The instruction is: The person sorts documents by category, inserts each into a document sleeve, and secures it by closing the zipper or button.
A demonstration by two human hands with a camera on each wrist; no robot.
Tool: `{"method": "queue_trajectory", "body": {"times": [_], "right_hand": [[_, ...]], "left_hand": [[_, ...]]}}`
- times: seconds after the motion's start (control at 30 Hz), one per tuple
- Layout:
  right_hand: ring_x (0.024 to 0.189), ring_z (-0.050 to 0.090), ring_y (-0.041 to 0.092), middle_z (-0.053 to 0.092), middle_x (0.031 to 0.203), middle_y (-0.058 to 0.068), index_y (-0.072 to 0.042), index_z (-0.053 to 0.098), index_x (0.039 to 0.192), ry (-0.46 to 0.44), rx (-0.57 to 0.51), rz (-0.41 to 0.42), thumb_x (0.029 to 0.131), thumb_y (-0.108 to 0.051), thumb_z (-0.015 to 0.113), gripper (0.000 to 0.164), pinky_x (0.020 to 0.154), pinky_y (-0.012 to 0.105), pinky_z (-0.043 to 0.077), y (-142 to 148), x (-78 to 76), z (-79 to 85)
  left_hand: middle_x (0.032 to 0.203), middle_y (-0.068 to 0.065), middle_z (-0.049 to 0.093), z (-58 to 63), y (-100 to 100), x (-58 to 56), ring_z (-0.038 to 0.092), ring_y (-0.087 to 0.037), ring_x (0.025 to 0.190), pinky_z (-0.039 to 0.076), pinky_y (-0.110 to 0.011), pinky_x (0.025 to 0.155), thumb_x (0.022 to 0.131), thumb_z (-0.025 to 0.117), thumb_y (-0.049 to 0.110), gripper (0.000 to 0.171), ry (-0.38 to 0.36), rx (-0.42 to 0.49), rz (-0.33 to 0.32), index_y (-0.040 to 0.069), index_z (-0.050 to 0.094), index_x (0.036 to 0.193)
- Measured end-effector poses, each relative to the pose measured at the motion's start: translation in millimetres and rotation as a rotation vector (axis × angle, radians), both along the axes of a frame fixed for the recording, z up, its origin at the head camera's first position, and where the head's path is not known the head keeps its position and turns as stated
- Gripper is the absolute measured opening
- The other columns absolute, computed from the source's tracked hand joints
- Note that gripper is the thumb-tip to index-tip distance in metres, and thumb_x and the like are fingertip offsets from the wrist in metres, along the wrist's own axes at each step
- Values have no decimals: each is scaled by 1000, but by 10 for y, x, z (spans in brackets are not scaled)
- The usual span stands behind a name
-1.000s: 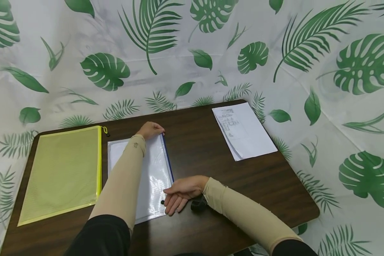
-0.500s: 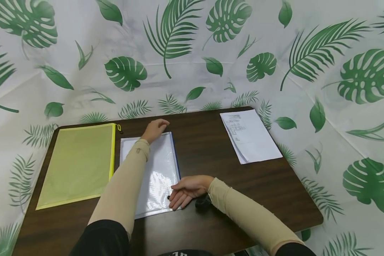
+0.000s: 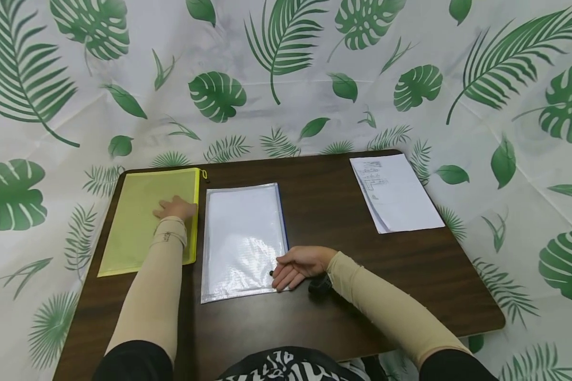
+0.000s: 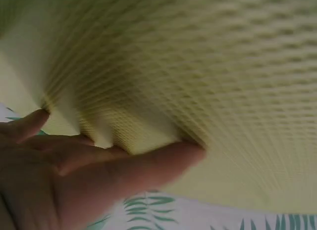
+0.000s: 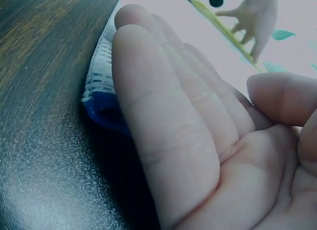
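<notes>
A yellow mesh zip pouch (image 3: 138,222) lies at the left of the table. My left hand (image 3: 177,207) rests on its upper right part with the fingers spread, and in the left wrist view the fingertips (image 4: 190,150) touch the textured mesh. Beside it, a clear zip pouch with a blue edge (image 3: 243,233) lies flat with white paper visible inside. My right hand (image 3: 300,267) rests palm up at its lower right corner, fingers loosely extended. A small black zip pull (image 3: 271,273) shows by those fingertips.
A stack of white printed sheets (image 3: 398,196) lies at the back right of the dark wood table (image 3: 324,196). A leaf-patterned white cloth (image 3: 305,90) hangs behind the table.
My left hand has left the top edge of the clear pouch and moved left onto the yellow pouch. The right hand stays at the clear pouch's corner.
</notes>
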State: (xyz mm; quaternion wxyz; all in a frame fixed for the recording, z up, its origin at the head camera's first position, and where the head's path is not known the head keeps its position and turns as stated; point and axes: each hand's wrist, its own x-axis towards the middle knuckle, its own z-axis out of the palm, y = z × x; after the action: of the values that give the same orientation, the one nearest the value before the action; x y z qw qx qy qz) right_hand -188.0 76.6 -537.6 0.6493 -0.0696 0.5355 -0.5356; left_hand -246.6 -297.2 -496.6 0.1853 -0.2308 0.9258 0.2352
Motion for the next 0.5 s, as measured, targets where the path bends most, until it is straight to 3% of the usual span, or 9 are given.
{"method": "queue_trajectory", "body": {"times": [0.13, 0.27, 0.5], "right_hand": [[103, 68, 32, 67, 113, 24, 8, 60, 116, -12, -10, -2, 105, -28, 39, 44, 75, 37, 58, 50, -6, -8], [103, 68, 32, 68, 113, 24, 7, 61, 116, -9, -12, -5, 105, -29, 38, 44, 76, 37, 58, 54, 4, -8], [105, 67, 33, 67, 115, 24, 7, 60, 117, 11, 5, -5, 105, -30, 38, 45, 76, 36, 58, 30, -21, -8]], "left_hand": [[148, -46, 2, -40, 30, 27, -5, -58, 139, 2, -71, 109, 96, 44, 49, 90, -30, -65, -145, -16, 9, 147], [148, -45, 7, -32, 42, 19, -4, -59, 139, 4, -72, 108, 96, 45, 50, 91, -60, -98, -216, -18, 9, 146], [145, -48, 3, 35, -117, 10, -7, -63, 135, 6, -76, 104, 102, 33, 37, 75, -110, -38, -322, -20, 9, 144]]}}
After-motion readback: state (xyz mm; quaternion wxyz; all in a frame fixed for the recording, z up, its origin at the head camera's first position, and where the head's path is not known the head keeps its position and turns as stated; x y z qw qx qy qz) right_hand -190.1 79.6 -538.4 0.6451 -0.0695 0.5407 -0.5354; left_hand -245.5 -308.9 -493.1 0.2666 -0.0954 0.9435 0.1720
